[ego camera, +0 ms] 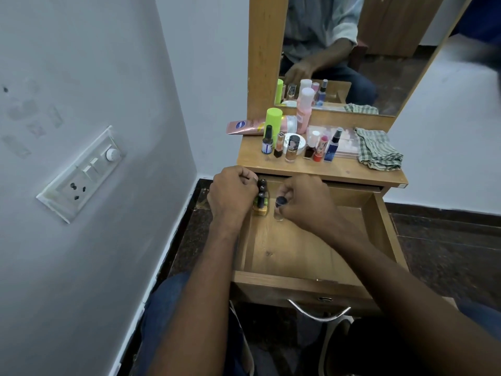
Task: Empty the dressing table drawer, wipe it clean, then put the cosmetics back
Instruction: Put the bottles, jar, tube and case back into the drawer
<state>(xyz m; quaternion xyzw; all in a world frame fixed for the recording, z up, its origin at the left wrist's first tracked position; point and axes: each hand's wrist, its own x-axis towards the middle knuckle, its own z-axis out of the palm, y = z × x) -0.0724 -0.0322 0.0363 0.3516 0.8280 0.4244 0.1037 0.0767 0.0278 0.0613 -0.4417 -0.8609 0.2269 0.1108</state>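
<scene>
Against the grey wall (81, 63), with its switch panel (81, 172), we record a wooden dressing table whose mirror (352, 50) rises behind the surface (339, 169). Below the surface we note the drawer (298, 253), pulled well out, its metal handle (318, 312) at the near front; most of its wooden floor lies bare.

On the surface, largest first, we list: a checked cloth (378, 149) folded at the right end; a clear plastic case (344, 139) just beside it; a pink tube (244, 127) lying flat at the back left; a pink bottle (303, 109) upright near the mirror; a lime-green canister (273, 122) upright in front of the tube; a blue spray bottle (333, 146); a dark dropper bottle (267, 143); and a row of small nail polish bottles and jars between them, too small for us to tell apart.

Inside the drawer, at its far left corner, we note a cluster of black-capped polish bottles (261, 196), standing upright and touching one another.

Our left hand (233, 196) rests against that cluster, fingers curled; whether this grip closes on a bottle we cannot tell. Our right hand (306, 202) pinches a clear bottle with a dark cap (279, 208), held upright just beside the cluster, its base at the drawer floor.
</scene>
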